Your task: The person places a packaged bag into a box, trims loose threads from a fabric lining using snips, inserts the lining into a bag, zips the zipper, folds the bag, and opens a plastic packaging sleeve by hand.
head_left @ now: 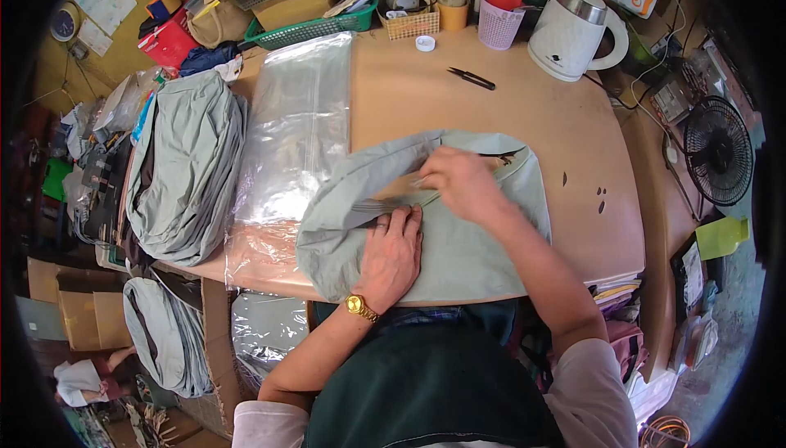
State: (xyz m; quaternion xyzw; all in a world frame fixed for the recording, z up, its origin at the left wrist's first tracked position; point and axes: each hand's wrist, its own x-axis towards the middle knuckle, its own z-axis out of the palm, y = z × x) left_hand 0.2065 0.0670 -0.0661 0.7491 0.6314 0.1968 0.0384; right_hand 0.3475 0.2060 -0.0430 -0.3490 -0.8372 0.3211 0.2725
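Note:
A grey-green fabric cover [483, 260] lies on the tabletop in front of me, with a gap in its upper part edged by a dark strip. My left hand [393, 256], below a gold wristwatch, rests on the cover with its fingers laid over the gap's lower edge; the thumb is hidden. Over the gap is my right hand [467, 186], its thumb and fingers pinched together. Motion blurs the fingertips, and what they grip cannot be made out. Clear plastic sheets or bags [295, 137] lie left of the cover, partly under it.
Stacked grey-green fabric pieces [184, 170] sit at the table's left; more folded fabric [164, 337] is lower down. Black thread snips [471, 79] lie beyond the cover. A white kettle [569, 31], pink basket [499, 27] and green tray [315, 29] line the back. A fan [717, 150] stands right.

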